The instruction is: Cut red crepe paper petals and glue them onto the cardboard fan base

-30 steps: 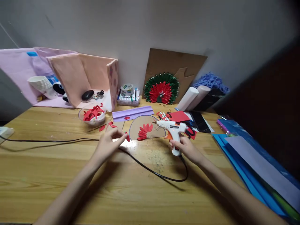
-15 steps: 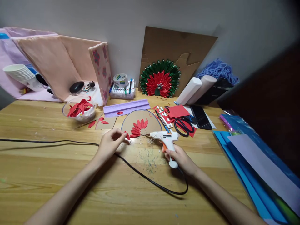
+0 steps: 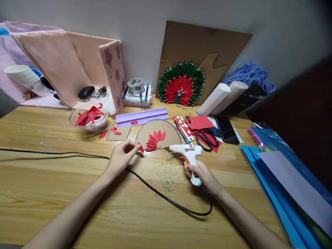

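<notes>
Left hand [image 3: 121, 159] pinches a red petal [image 3: 141, 148] between thumb and fingertips at centre frame, just left of the cardboard half-disc [image 3: 169, 136], which lies flat on the table [image 3: 52, 180]. Right hand [image 3: 202, 175] is wrapped round the handle of the glue gun [image 3: 186, 150], one finger near the orange trigger. The nozzle points left at the base of the glued petals [image 3: 155, 141] on the half-disc; can't tell if the tip touches. Petal reads as thin paper or foam: near weightless, floppy, creases easily, so a light pinch at the pointed end suits it. Gun looks like rigid plastic, light, nozzle likely hot: handle only. Its black cord [image 3: 160, 195] loops below the right wrist and runs past the left hand to the left edge of frame, a snag risk. Clutter behind: bowl of red pieces [image 3: 89, 120] upper left, purple strip [image 3: 142, 117] just beyond the half-disc, scissors [image 3: 206, 139] and phone [image 3: 227, 128] to its right, finished red-green fan [image 3: 181, 84] against the wall, blue sheets [image 3: 272, 173] at right edge.
</notes>
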{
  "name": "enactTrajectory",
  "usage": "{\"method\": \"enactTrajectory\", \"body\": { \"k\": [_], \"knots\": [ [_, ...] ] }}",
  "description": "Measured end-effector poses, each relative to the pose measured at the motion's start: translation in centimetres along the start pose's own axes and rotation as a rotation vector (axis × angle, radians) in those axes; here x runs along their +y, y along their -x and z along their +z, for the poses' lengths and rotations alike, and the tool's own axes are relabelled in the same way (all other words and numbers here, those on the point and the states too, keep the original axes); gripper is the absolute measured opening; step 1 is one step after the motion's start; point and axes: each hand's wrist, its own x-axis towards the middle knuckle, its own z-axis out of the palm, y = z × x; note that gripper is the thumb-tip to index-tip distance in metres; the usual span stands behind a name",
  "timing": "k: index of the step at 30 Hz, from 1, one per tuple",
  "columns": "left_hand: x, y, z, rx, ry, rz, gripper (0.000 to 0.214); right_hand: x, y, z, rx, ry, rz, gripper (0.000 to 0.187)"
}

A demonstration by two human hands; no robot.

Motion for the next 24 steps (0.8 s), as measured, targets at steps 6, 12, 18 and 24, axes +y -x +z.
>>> {"method": "enactTrajectory", "body": {
  "k": [6,12,18,24],
  "knots": [
    [-0.11,0.1,-0.15,-0.005,-0.007,0.003,0.023,-0.25,0.02,0.21,0.003,-0.025,0.017,0.039],
    [0.16,0.21,-0.12,0.008,-0.014,0.001,0.023,-0.34,0.05,0.26,0.009,0.016,0.007,0.039],
    [0.24,0.21,-0.11,0.006,-0.005,0.004,0.022,-0.58,0.03,0.33,0.014,0.033,0.007,0.04],
    [0.34,0.14,-0.21,0.009,-0.017,0.01,0.024,-0.7,0.45,0.31,0.038,0.094,0.047,0.037]
  ]
}}
